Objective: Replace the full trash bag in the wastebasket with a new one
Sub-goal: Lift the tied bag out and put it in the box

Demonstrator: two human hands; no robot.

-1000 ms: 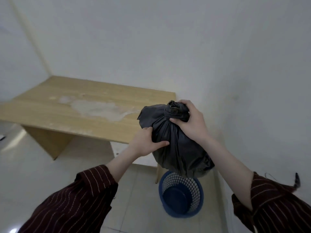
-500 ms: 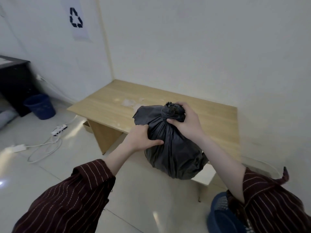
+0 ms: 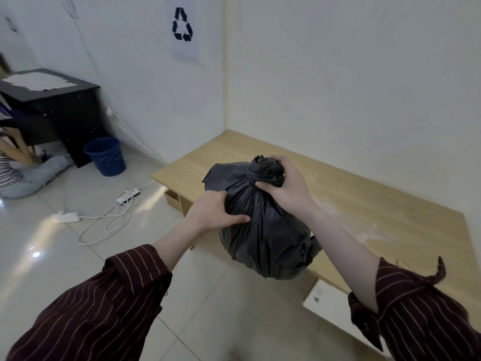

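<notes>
Trash bag (image 3: pixel 263 238) hangs upright, neck up, from left hand (image 3: pixel 210 214) and right hand (image 3: pixel 286 190).

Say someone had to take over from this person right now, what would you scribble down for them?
Left hand grips the side of the black trash bag; right hand grips its bunched neck.
The bag is held up in the air near the wooden table. A blue wastebasket stands far left by a black desk.
Done: the full bag is out and gathered shut.
Left: put it down, then fit a new bag; none is in view.
</notes>
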